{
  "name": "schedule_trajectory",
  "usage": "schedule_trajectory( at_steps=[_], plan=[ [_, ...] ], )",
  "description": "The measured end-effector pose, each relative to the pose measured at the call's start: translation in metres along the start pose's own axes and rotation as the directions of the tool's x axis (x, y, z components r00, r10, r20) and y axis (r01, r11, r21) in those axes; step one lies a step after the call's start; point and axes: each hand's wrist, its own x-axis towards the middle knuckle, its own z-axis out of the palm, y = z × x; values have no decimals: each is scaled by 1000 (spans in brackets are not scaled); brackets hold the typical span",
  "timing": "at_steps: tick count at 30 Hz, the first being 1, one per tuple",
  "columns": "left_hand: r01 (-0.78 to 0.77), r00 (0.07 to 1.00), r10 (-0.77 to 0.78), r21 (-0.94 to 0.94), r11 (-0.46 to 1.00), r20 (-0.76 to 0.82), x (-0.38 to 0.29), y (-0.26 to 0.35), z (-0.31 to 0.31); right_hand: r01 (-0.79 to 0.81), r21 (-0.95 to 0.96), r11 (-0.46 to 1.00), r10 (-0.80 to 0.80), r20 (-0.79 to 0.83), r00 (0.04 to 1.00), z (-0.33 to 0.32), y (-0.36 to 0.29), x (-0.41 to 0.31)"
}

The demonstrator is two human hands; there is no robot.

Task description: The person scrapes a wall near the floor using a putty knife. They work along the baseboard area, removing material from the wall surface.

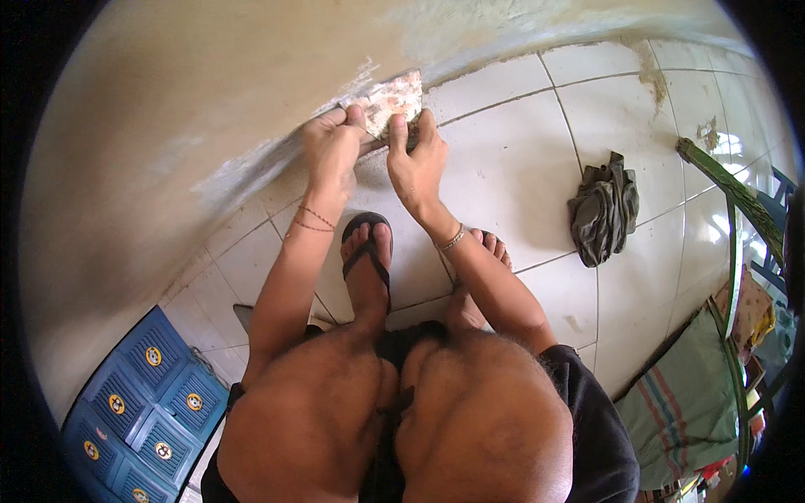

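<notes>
A flat rectangular piece with a mottled white, pink and tan face is tilted at the foot of the plastered wall. My left hand grips its near left corner, thumb on top. My right hand pinches its near right side between thumb and fingers. A darker edge shows under the piece, between my hands; what my fingers do beneath it is hidden. The wall has pale, scuffed patches low down beside it.
On the white tiled floor a dark crumpled cloth lies to the right. Blue plastic drawers stand at lower left. A green pole and a grey-green striped sack are at the right. My sandalled feet are below my hands.
</notes>
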Motion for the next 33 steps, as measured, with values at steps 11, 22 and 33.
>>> schedule_trajectory(
  at_steps=[11,22,33],
  plan=[
    [-20,1000,19,-40,999,-4,-10,11,8,-26,-31,999,27,4,1000,-1,0,-1],
    [-47,997,43,57,997,57,-3,7,-1,7,-52,999,-8,-18,1000,2,0,-2],
    [-31,999,28,85,996,44,-12,16,7,5,16,1000,-5,-25,1000,4,3,4]
  ],
)
